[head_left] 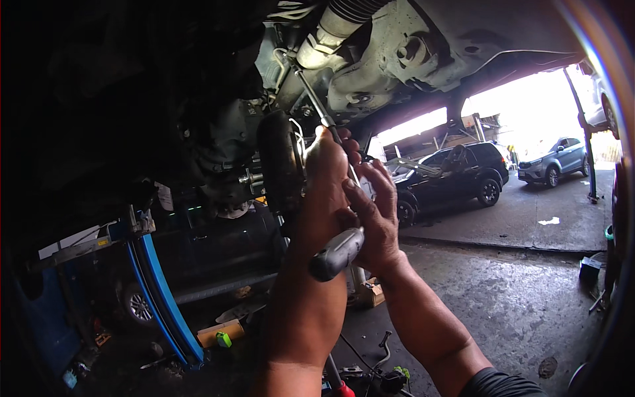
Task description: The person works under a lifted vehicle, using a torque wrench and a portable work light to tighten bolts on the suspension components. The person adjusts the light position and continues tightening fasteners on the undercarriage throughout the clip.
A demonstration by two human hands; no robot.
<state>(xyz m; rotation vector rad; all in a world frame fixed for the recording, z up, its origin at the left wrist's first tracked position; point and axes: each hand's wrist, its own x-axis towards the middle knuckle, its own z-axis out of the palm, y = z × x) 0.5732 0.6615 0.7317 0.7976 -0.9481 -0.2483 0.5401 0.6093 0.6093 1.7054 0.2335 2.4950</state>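
Observation:
Overhead is a raised vehicle's underside, where a long metal extension bar [312,92] runs up beside a pale ribbed tube [324,41]. Its upper end meets the parts there, but the exact contact is too small to make out. My left hand [327,155] is closed around the lower part of the bar. Just below and to the right, my right hand [377,208] curls around the tool near its dark grey handle [337,255], which points back toward me. The joint between bar and handle is hidden by my fingers.
A dark rounded part [278,149] hangs left of my hands. A blue lift post [162,298] stands lower left, near a cardboard box [221,333]. Hoses and tools [380,360] lie on the floor below. A black SUV [456,175] and a grey-blue car [555,161] stand outside.

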